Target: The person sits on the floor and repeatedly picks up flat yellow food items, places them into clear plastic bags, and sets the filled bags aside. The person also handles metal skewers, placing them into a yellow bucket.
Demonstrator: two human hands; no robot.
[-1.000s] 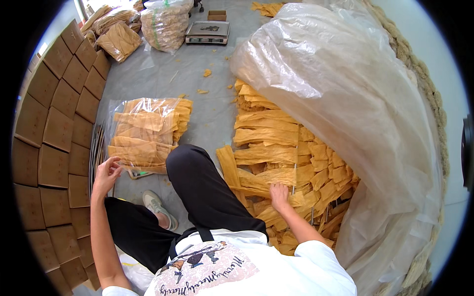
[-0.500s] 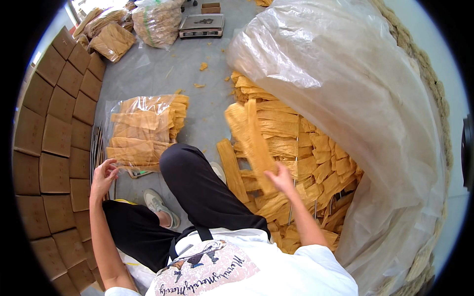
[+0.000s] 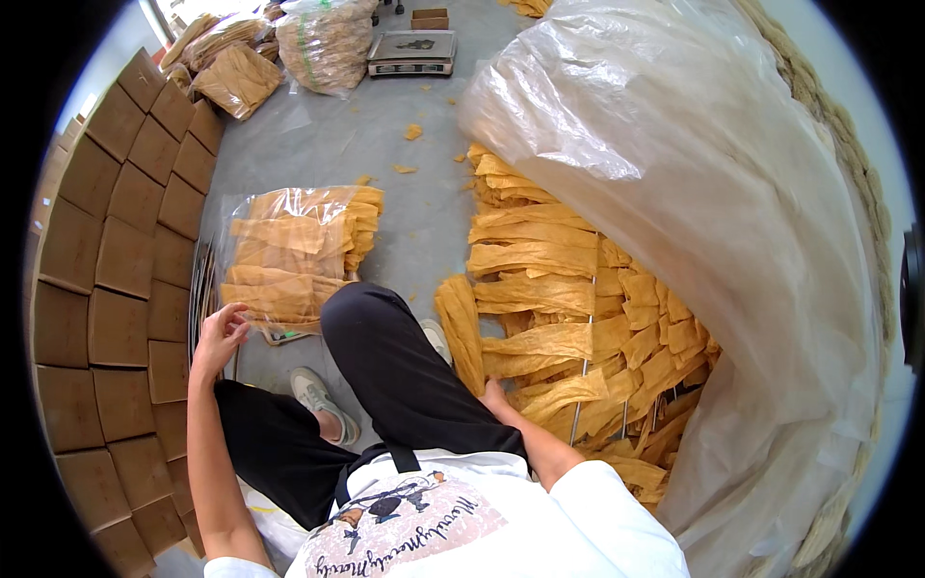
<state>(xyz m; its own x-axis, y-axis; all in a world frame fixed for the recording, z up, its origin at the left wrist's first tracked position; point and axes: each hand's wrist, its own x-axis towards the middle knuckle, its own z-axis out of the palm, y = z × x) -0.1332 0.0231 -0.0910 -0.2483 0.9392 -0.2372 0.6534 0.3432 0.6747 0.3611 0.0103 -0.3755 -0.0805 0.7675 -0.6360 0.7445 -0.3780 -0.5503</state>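
My left hand [image 3: 222, 332], fingers loosely curled and apart, hovers at the near-left corner of a clear plastic bag [image 3: 289, 252]. The bag is filled with layered yellow dried sheets that look like tofu skin, and some stick out on its right side. Beyond my right knee, my right hand [image 3: 494, 397] is low at the near end of a long yellow tofu skin strip [image 3: 457, 323]. Its fingers are partly hidden, but they seem closed on that end. The strip leans beside a large pile of similar sheets [image 3: 540, 258], stacked in rows with thin rods among them.
A big translucent plastic sheet [image 3: 655, 125] drapes over the pile's right side. Brown cartons [image 3: 120, 318] form a wall on the left. Farther off are a flat scale [image 3: 412, 53], a stuffed clear sack [image 3: 326, 48] and a small open box [image 3: 430, 18]. Yellow scraps dot the grey floor.
My right hand has moved left and down from above the pile to beside my knee. The strips it held raised are now lowered against the leaning strip. My left hand stays by the bag.
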